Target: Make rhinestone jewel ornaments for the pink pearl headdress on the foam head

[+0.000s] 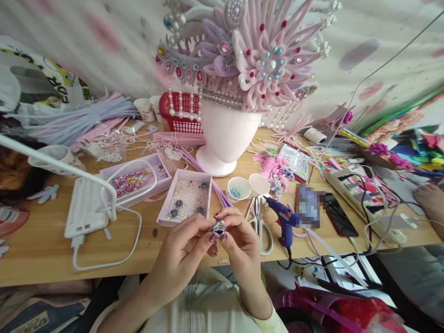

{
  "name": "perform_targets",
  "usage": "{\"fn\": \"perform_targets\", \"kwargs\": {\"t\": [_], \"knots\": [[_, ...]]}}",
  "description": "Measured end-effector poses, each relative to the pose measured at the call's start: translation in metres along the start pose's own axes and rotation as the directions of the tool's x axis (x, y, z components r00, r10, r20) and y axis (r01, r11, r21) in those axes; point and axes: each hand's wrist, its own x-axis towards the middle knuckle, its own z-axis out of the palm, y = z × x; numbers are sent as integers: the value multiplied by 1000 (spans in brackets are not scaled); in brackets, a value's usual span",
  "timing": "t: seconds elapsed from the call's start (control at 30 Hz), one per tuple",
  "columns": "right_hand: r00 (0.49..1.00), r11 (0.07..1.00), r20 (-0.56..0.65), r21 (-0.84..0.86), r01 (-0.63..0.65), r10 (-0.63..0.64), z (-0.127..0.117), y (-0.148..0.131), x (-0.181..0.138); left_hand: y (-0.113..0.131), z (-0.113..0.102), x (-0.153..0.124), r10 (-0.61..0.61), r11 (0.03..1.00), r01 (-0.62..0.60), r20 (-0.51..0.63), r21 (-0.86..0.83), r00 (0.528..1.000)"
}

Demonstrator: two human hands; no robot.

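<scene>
Both hands meet low centre of frame, over the near edge of the wooden table (41, 249). Left hand (180, 252) and right hand (239, 240) pinch a small silver jewel ornament (218, 227) between fingertips, fingers closed on it from both sides. Just above sits a white box of beads (187, 200). Right of the hands: scissors (262, 226), blue glue gun (284, 219). Pink headdress (243, 51) on a white stand, upper centre.

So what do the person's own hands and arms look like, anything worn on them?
Both hands, left and right, are bare, with no gloves and no rings that show. The fingernails are painted a dark plum shade. The forearms show bare; a pale cream sleeve edge appears at the right forearm.
</scene>
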Motion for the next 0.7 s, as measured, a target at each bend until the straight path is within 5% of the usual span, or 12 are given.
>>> {"fn": "perform_targets", "kwargs": {"t": [0.17,0.3,0.43,0.7], "knots": [[993,994,114,-107,29,-17,-12,-8,8,3,-2,4,-316,793,381,214,-475,924],[979,989,206,-145,32,-1,-15,-14,13,4,-6,6,-400,661,456,234,-595,886],[991,979,125,-187,78,-54,-13,-13,10,2,-8,8,-400,657,394,146,-642,905],[993,980,91,-175,95,-80,-6,-7,1,0,-3,7,-272,806,186,-72,-561,960]]}}
